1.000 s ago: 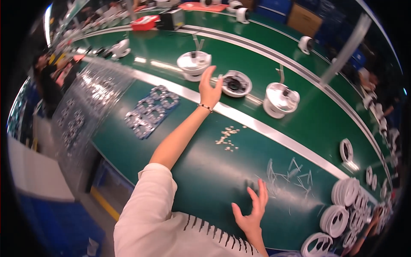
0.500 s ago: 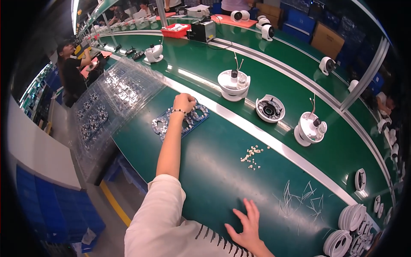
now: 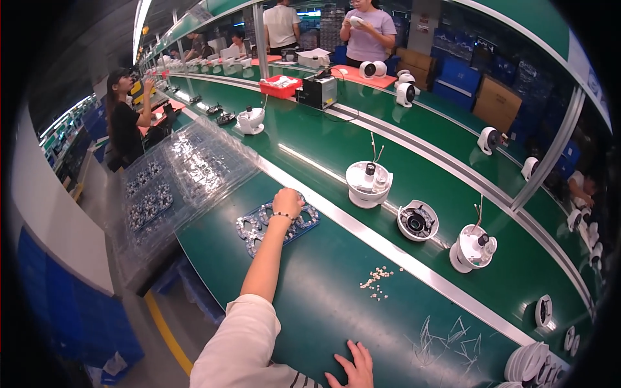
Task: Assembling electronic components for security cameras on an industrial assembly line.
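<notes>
My left hand (image 3: 288, 202) is closed over a blue panel of ring-shaped circuit boards (image 3: 250, 226), which lies on the green worktop. A dark beaded bracelet circles that wrist. The fingertips are hidden, so I cannot see what they grip. Near the lower edge, my right hand (image 3: 354, 367) rests on or just above the worktop with its fingers spread, holding nothing. Right of the panel lies a scatter of small cream-white pieces (image 3: 377, 279). Thin whitish strips (image 3: 424, 343) lie loose farther to the right.
Beyond a pale metal rail (image 3: 362, 227), white camera housings (image 3: 369, 184) with upright wires and a round white part (image 3: 417, 221) stand on the green conveyor. Clear plastic trays (image 3: 194, 161) of boards sit at left. White rings (image 3: 525, 362) are stacked lower right. Co-workers stand beyond.
My view has tilted up, so the bench sits lower and more of the people beyond shows. My left hand stays at the board panel; my right hand remains spread, now lower in the picture.
</notes>
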`<state>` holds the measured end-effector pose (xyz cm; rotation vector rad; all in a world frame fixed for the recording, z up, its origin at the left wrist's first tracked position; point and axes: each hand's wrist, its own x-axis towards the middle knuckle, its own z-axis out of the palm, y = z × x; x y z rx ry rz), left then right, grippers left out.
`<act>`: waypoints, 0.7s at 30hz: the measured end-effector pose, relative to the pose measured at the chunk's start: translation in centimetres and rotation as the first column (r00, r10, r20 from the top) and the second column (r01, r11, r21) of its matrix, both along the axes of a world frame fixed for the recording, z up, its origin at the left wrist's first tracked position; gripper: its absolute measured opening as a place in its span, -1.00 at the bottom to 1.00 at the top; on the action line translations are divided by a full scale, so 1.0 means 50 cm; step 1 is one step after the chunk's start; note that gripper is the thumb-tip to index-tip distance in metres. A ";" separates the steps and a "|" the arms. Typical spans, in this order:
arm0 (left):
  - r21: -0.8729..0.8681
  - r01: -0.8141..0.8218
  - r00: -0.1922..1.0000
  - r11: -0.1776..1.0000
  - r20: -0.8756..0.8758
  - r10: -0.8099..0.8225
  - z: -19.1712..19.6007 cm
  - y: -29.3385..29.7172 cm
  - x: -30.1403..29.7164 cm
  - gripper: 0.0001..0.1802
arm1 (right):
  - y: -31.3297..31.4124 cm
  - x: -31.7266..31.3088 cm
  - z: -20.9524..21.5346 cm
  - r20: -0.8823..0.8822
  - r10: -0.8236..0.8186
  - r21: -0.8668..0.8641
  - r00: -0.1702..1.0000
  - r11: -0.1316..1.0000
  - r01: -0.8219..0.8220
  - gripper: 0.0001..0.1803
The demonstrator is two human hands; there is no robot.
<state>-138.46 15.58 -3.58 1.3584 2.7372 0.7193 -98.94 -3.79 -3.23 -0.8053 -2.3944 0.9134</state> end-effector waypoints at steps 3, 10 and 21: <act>0.042 -0.019 0.998 0.999 -0.053 0.022 -0.015 0.005 0.005 -0.84 | 0.004 0.000 -0.001 -0.006 -0.002 0.004 1.000 1.000 0.002 -0.47; 0.120 -0.015 0.995 0.993 -0.093 0.026 -0.040 -0.002 0.009 -0.81 | 0.004 0.010 -0.013 -0.025 -0.004 0.010 1.000 1.000 0.005 -0.49; 0.597 0.186 0.982 0.780 -0.137 -0.129 0.037 -0.014 0.105 -0.86 | -0.001 0.004 -0.012 -0.019 -0.017 0.006 1.000 1.000 0.017 -0.49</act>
